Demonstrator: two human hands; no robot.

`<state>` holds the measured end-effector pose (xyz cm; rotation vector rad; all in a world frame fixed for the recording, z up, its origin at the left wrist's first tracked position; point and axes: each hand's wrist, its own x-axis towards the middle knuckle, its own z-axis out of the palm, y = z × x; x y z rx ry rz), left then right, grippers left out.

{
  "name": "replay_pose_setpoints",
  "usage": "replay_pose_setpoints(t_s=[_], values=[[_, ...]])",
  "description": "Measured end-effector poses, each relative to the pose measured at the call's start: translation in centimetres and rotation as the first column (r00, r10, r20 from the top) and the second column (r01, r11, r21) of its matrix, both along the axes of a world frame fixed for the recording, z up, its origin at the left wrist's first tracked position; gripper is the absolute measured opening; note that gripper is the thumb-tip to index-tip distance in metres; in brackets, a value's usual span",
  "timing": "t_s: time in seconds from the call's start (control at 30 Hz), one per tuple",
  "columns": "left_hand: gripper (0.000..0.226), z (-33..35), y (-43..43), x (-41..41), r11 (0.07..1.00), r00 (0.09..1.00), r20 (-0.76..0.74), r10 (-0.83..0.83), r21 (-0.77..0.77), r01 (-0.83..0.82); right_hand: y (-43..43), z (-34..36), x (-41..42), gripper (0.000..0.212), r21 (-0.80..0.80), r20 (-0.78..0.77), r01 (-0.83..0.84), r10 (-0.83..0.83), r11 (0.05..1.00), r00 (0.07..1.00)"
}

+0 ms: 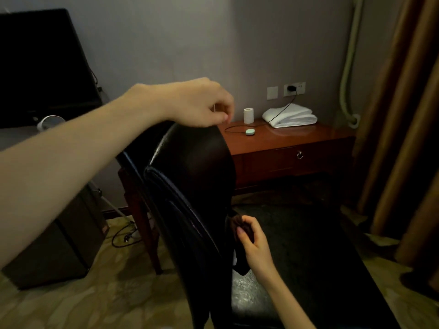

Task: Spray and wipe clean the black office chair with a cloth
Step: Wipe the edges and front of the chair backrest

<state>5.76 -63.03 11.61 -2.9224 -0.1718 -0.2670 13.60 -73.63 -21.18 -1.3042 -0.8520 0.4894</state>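
head cam: black office chair (190,167) fills the centre, seen from behind and a bit to its left side, backrest upright, glossy seat (297,257) running off to the near right.

left hand (199,103) is up at the top edge of the backrest, arm coming in from the near left. fingers curl downward w/ the tips right at the top rim; can't tell if they actually clamp the rim or just sit on it, nothing else seen in that hand.

right hand (251,241) is low on the front of the backrest, just above where back meets seat. thumb and fingers pinch a dark cloth (242,267), bunched at the fingertips and pressed against the leather, w/ a loose tail hanging below the palm toward the seat.

far side: wooden desk (308,143) against the wall, drawer w/ ring pull (299,155). on top, a folded white towel (289,117), a white paper roll (248,115) left of it, and a small mint-green gadget (250,132) on a cable, nearer the desk's front edge. wall socket (294,89) above w/ a plug in it.

far left: dark screen (42,62); below it a dark box (59,245) on the patterned carpet (118,293). brown curtain (403,138) hangs down the right side.
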Motion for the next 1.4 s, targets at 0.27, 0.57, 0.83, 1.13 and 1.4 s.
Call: replay_pose_setpoints(t_s=[0.27,0.57,0.83,1.13,1.4], values=[[0.012,-14.3,-8.8,-8.2,0.974,0.992,0.109,0.059,-0.224,-0.034,-6.3,-1.4,-1.3,0.025,-0.002,-0.081,0.055,-0.055,0.999,0.995],[0.006,-27.0,-11.7,-15.8,0.71,0.716,0.207,0.667,-0.469,-0.525,-8.0,-2.1,-2.4,0.03,0.072,-0.05,-0.002,0.006,0.997,0.999],[0.039,-30.3,-7.7,-11.1,0.614,0.48,0.383,0.789,-0.522,-0.592,0.2,-3.4,-3.8,0.021,0.167,0.074,0.02,-0.033,0.986,0.997],[0.025,-31.4,-1.4,-10.3,0.58,0.455,0.387,0.802,-0.687,-0.437,8.7,-5.4,0.6,0.021,0.26,0.268,-0.012,-0.06,0.966,0.962],[0.011,-31.1,5.1,-8.6,0.632,0.474,0.437,0.764,-0.656,-0.414,18.6,-7.0,8.7,0.028,0.124,0.171,0.353,-0.371,0.927,0.913]])
